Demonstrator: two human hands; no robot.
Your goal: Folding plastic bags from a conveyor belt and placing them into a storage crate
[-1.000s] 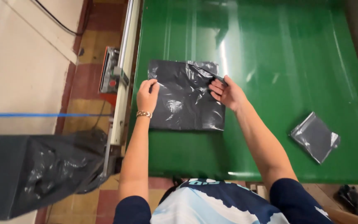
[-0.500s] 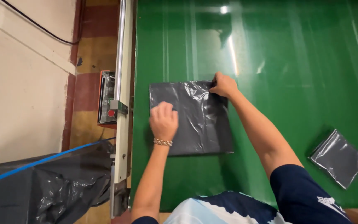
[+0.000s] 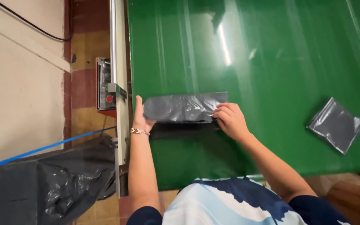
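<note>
The person stood at a green desk [image 3: 271,62] w/ both hands on a dark grey plastic bag [image 3: 182,107]. The bag lay flat near the left edge of the desk, approx. in front of the person, and it was doubled over into a long strip; a darker layer showed under its near edge. The left hand [image 3: 139,118] was at the left end of the strip, fingers under or behind the plastic and thumb up, so its grip seemed clenched on the bag edge, but the fingertips were hidden. The right hand [image 3: 229,120] pressed on the right end, its grip pinching the folded edge between fingers and thumb.

A second grey bag [image 3: 335,124], already folded to a small square, lay well apart on the right side of the desk. Beside the desk on the left ran a metal rail [image 3: 114,50] w/ a small control box [image 3: 105,85] that had a red button. A big black plastic sack [image 3: 55,187] stood on the floor at bottom left, and a blue line [image 3: 42,148] crossed above it.

What could go wrong, in my judgement: the plastic looked thin and slippery, so the fold could slide open if one hand let go before the crease was pressed. Also the two ends may not be aligned, esp. on the left where the hand covered the corner, and then the strip would come out crooked. The bag was near the desk edge, so a pull to the left could drag it toward the rail.
</note>
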